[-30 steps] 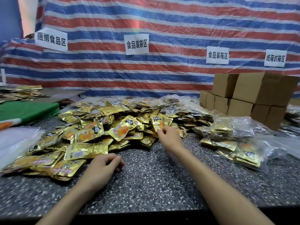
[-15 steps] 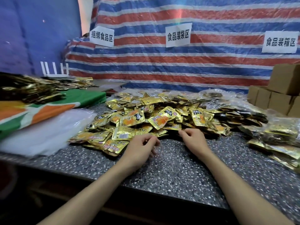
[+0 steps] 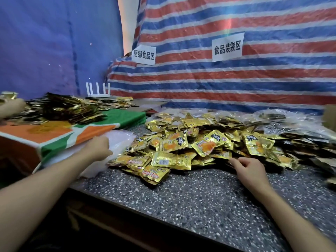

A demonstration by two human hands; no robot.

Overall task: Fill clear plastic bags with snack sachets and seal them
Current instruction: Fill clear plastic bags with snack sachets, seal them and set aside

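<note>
A big heap of gold snack sachets [image 3: 200,144] lies on the speckled stone table [image 3: 209,202]. To its left is a stack of clear plastic bags [image 3: 118,140], partly tucked under a green and orange cloth. My left hand [image 3: 99,148] reaches onto that stack, its fingers touching the top bag. My right hand [image 3: 249,170] rests at the near edge of the heap, fingers loosely curled, its fingertips against sachets. Whether it pinches one is hidden.
A second pile of sachets [image 3: 60,110] sits on the green and orange cloth [image 3: 91,130] at the left, where another person's hand [image 3: 11,108] shows. Filled clear bags [image 3: 283,122] lie at the back right. A striped tarp with paper signs stands behind.
My view has swung left. My left hand has moved left from the table in front of the heap onto the plastic bags. My right hand stays at the heap's edge.
</note>
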